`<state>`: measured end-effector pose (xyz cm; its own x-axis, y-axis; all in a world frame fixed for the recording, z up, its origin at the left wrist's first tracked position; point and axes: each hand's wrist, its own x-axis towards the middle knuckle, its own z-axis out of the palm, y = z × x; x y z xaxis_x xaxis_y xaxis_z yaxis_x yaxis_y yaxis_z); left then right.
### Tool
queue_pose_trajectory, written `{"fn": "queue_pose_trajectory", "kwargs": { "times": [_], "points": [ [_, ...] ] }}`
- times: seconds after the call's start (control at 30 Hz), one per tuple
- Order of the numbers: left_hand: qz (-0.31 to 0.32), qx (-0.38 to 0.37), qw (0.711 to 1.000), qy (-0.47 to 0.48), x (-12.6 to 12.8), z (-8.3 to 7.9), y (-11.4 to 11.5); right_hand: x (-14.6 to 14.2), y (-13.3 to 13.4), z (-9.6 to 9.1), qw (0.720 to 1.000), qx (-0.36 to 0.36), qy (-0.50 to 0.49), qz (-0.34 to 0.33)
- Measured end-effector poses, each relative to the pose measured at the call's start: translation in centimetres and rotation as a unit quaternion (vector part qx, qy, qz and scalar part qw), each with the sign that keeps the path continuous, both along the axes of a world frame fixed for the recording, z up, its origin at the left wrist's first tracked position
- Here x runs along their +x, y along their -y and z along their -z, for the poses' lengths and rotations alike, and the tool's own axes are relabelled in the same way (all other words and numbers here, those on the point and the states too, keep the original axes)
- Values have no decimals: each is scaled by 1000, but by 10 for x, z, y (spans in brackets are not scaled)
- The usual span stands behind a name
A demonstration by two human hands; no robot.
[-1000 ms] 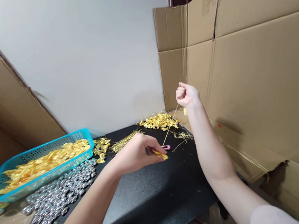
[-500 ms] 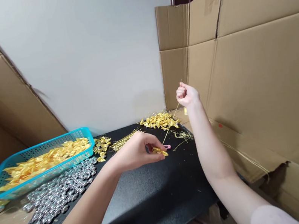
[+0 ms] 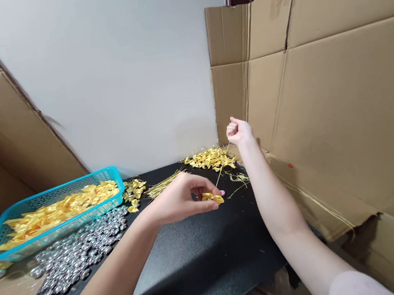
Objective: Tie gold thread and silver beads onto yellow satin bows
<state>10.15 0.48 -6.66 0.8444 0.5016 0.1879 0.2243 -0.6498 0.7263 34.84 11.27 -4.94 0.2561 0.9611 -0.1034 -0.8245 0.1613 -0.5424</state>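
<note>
The table (image 3: 200, 257) is black. Silver beads (image 3: 87, 246) spread over its left side; along the far side lie a few small bows (image 3: 135, 190), gold wires (image 3: 163, 185) and, farther right, a yellow heap (image 3: 209, 158), with scraps (image 3: 239, 178) just nearer.

Pale glare on black tabletop (image 3: 232, 224); dark shadow near front.

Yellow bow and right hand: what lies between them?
In the head view, a thin, straight yellow cord runs up from near the yellow bow to the right hand; a pile of bows shows behind it.
</note>
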Motion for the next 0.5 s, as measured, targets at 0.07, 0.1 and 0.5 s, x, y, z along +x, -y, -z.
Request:
{"fn": "queue_pose_trajectory", "kwargs": {
  "times": [0.07,0.1,0.5],
  "points": [
    [2,15,1000,-9,0,0,0,0,-5,4,1000,-10,-1,11],
    [3,20,1000,-13,-1,0,-1,1,-7,5,1000,-13,-1,17],
    [-43,-101,990,84,-4,-4,3,-2,2,-1,999,41,29,-2]
  ]
}}
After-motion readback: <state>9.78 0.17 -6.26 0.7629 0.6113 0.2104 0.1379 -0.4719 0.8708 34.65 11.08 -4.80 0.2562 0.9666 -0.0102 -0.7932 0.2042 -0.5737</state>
